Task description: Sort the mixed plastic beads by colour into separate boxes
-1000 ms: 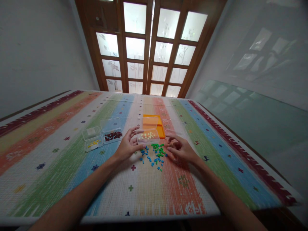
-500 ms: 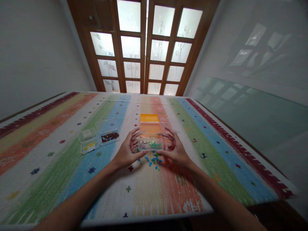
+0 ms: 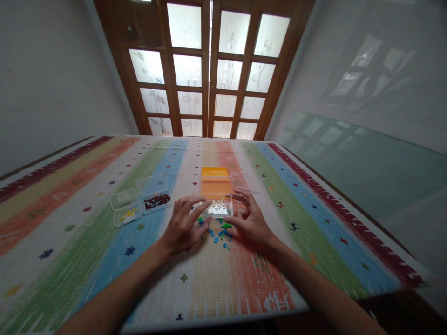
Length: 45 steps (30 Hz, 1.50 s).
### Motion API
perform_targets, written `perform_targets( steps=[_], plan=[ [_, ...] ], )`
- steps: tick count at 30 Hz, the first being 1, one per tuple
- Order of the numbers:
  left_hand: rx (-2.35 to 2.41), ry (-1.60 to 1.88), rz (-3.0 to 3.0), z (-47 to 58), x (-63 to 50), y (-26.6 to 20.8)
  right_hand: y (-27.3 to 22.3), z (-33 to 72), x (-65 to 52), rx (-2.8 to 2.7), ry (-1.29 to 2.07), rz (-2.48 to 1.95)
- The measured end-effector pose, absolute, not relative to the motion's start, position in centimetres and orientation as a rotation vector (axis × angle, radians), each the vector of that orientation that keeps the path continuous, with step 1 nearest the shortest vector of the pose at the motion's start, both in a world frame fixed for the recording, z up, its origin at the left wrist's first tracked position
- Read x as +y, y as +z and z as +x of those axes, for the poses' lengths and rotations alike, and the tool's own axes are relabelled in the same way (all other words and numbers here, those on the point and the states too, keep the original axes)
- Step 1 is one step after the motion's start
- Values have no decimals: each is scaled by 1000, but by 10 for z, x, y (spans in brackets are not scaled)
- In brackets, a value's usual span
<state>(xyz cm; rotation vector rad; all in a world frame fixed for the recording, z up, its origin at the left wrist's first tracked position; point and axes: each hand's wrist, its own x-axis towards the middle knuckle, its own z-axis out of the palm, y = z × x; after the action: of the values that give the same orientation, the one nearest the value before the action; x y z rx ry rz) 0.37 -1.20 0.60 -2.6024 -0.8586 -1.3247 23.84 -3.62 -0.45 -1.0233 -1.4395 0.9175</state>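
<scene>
Right grip (image 3: 252, 218) holds clear box (image 3: 221, 212); left grip (image 3: 182, 223) open.
Likely light, stiff, slick; best pinched by left and right walls.

Middle box (image 3: 229, 211): between your left hand (image 3: 183, 224) and your right hand (image 3: 250, 215), small pieces (image 3: 220, 204) inside it.
Lid (image 3: 217, 185): up from the box's far edge, overlapping the tray (image 3: 214, 171) from where you sit; whether they touch is hard to tell.
Tray: behind the middle box.
Loose bricks (image 3: 221, 233): on the tablecloth (image 3: 157, 298), before the middle box.
Left pair: outer box (image 3: 118, 224) and inner box (image 3: 159, 208), side by side, left of your left hand, pieces in each.
Double door (image 3: 205, 70): beyond the tablecloth's far edge.
</scene>
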Motion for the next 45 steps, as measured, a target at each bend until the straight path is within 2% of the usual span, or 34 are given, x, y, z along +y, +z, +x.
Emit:
perform_targets(
  steps=[12, 26, 45],
  plan=[
    [-628, -937, -2769, 10, -15, 11, -14, 238, -36, -1512, 992, -1086],
    [-997, -878, -2642, -36, 45, 16, 7, 273, -34, -1516, 759, -1182],
    [-1062, -759, -2720, -35, 71, -4, 7, 269, -35, -1503, 671, -1161]
  ],
)
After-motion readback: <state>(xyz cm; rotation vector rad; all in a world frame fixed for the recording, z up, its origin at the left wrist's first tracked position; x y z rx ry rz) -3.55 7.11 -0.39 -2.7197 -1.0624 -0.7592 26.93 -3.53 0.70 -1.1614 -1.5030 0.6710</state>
